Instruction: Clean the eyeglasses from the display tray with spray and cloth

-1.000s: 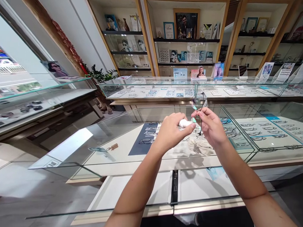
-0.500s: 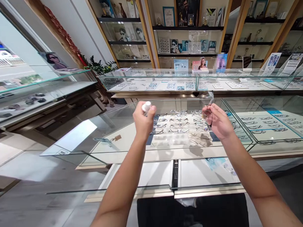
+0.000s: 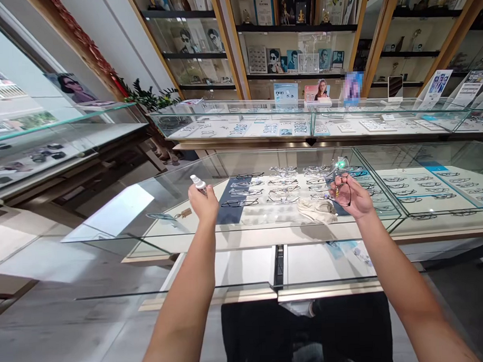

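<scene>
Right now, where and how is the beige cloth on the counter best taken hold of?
Probably by pinching a raised fold near the middle of the beige cloth, coming from above and the person's left: it lies crumpled, so its folds stand up, while the right hand, holding the glasses, is close on its right.

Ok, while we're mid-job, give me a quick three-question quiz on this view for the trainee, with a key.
1. Name what the left grip and the right grip each hold.
2. Pick one. In the view, the crumpled pale cloth appears:
a) left of both grips
b) between the two grips
c) right of both grips
3. True or false: the two grips are touching each other.

Key
1. Left: a white bottle; right: a pair of glasses.
2. b
3. False; they are held well apart.
</scene>
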Motion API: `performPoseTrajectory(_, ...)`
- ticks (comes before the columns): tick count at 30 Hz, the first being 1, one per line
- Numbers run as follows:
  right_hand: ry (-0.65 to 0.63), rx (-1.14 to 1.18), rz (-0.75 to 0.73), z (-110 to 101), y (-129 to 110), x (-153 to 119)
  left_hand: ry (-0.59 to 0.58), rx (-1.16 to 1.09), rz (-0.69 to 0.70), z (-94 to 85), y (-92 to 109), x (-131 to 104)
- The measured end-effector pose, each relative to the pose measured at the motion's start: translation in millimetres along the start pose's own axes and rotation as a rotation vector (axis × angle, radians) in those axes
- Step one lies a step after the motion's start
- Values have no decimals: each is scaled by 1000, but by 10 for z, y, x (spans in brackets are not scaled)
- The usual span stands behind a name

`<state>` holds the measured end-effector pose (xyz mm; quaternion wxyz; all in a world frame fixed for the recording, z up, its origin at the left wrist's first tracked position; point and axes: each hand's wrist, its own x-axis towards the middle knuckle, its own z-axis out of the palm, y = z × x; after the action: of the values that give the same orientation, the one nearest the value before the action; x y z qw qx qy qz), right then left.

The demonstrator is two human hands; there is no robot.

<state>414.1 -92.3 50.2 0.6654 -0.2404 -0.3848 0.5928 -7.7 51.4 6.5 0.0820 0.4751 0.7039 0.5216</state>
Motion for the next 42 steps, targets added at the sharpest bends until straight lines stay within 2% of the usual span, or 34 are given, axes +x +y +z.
performPoseTrajectory(8,-14,-13,-49,-115,-20,-85,-37,127,-85,-36,-167,48)
performPoseTrajectory(20,50,-44,-21,-83,-13,-62,-43,170,-107,-58,-158,37)
performPoseTrajectory(22,75,-54,-17,-71,-20,-64,10,151,-59,-94,-129,1)
performPoseTrajectory(25,104,-82,-23,-57,-29,-64,171,90,158,-161,-33,-79)
performPoseTrajectory(27,111,-81,-31,-52,-32,-61,253,29,338,-181,97,-169)
performPoseTrajectory(29,117,-68,-35,-49,-29,-56,255,-21,450,-161,295,-318)
performPoseTrajectory(30,119,-58,-33,-49,-26,-53,171,-38,491,-137,414,-421)
performPoseTrajectory(33,102,-8,-17,-56,-8,-46,-386,-39,581,-29,806,-817)
performPoseTrajectory(35,74,16,-7,-70,7,-41,-636,40,568,70,1042,-1099)
performPoseTrajectory(38,45,0,-2,-105,29,-32,-822,285,462,267,1280,-1424)
performPoseTrajectory(42,53,-39,-7,-147,48,-21,-881,365,373,537,1342,-1607)
